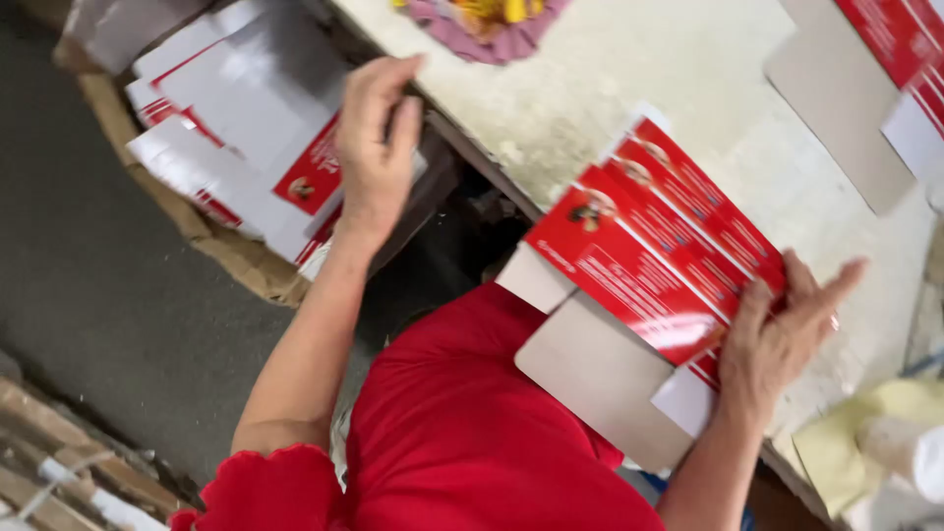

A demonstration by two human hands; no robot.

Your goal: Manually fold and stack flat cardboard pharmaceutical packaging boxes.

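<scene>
Grip left: left hand (pixel 379 147) hangs loosely curled over the stack of flat cartons (pixel 246 118), fingers bent, nothing pinched; whether the fingertips touch the top sheet I cannot tell.
Grip right: right hand (pixel 782 339) lies open and flat, fingers spread, pressing the near-right end of the fanned red carton blanks (pixel 649 246) onto the surface (pixel 590 88); a pin-down, not a wrap-around hold.
Blanks: several glossy red sheets, overlapped like a fan, grey unprinted flaps at the lower end sticking out past the surface edge toward the person's lap. My read: the flat palm keeps the fan from sliding off that edge.
Stack: white-and-red flat cartons piled in a brown cardboard box (pixel 231 251) low on the person's left, below surface level, within reach of the left arm.
Surface: pale, worn, stained top.
Far right: 1 grey board sheet (pixel 836 108) and more red printed sheets (pixel 900 39), well apart from both hands.
Far edge: pink cloth (pixel 492 34) with something yellow on it.
Near right: pale yellow fabric (pixel 865 433), just beside the right forearm.
Blur: motion smear, fine detail unreadable.
</scene>
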